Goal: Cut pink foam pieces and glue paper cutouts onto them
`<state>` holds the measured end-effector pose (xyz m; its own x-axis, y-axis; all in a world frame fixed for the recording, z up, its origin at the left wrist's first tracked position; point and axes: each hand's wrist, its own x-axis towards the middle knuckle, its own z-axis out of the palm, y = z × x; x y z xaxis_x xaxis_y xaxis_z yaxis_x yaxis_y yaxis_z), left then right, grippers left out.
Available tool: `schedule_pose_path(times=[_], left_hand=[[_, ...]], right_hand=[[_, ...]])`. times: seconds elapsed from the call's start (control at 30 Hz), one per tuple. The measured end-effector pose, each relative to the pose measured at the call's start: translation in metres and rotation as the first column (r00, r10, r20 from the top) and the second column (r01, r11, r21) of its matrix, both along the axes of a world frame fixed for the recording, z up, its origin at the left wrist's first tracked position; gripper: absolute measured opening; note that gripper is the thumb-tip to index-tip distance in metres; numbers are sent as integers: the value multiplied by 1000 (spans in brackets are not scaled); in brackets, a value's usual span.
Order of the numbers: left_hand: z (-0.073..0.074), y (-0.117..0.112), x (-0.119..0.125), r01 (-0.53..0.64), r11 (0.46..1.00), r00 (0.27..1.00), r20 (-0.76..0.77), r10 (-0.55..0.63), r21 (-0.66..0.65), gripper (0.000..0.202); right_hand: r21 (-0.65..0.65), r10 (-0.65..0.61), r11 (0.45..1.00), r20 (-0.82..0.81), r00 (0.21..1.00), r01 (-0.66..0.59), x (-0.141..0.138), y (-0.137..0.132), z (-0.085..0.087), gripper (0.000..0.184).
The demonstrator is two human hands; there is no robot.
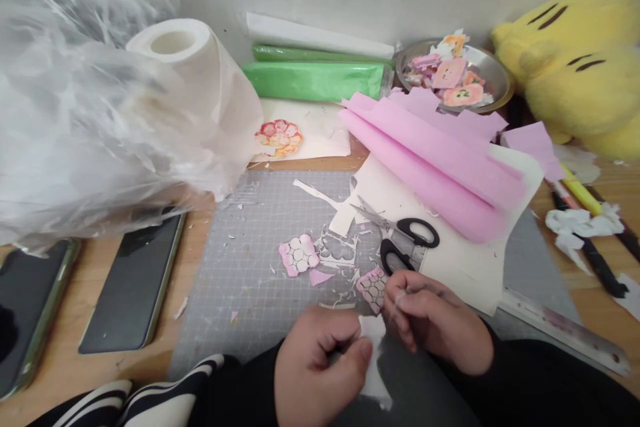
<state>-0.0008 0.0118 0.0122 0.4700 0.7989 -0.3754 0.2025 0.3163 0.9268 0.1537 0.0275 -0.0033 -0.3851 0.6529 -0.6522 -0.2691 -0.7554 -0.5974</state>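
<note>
Far to the left of my left hand, two dark phones (133, 283) lie flat on the wooden surface (75, 360). A big crinkly plastic bag (75, 113) and a white paper roll (200, 67) sit above them.

A grey cutting mat (250, 260) lies under both of my hands. Up and a little left of my left hand, a pink cut-out (299, 255) lies alone on the mat.

My left hand (320, 367) is curled shut. Its thumb and finger pinch a white scrap (376, 363) that hangs between my two hands.

Just above that scrap is a small pink piece with black lines (373, 288). It touches the fingertips of my right hand (435, 327). Those fingers are bent, but I cannot tell if they grip the piece or only touch it.

Black scissors (405, 243) lie just above my right hand. Rolled pink paper (435, 167) lies further up. A ruler (565, 330) lies to the right of that hand, and a yellow plush toy (575, 67) sits far up and right.
</note>
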Motion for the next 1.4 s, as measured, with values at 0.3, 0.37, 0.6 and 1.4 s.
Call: schedule_pose_path(times=[0.3, 0.37, 0.6, 1.4], left_hand=[[1, -6, 4, -14, 993, 1000, -11, 15, 117, 38], [1, -6, 5, -17, 992, 1000, -13, 19, 123, 36], [-8, -11, 7, -11, 979, 999, -40, 20, 203, 31], [-6, -2, 6, 39, 997, 979, 199, -52, 72, 22]], right_hand=[[-1, 67, 998, -22, 998, -67, 1, -3, -3, 26], [23, 67, 998, -19, 998, -66, 1, -5, -4, 25], [19, 58, 998, -18, 998, -57, -2, -6, -4, 25], [-74, 47, 996, -23, 999, -48, -3, -2, 0, 27]])
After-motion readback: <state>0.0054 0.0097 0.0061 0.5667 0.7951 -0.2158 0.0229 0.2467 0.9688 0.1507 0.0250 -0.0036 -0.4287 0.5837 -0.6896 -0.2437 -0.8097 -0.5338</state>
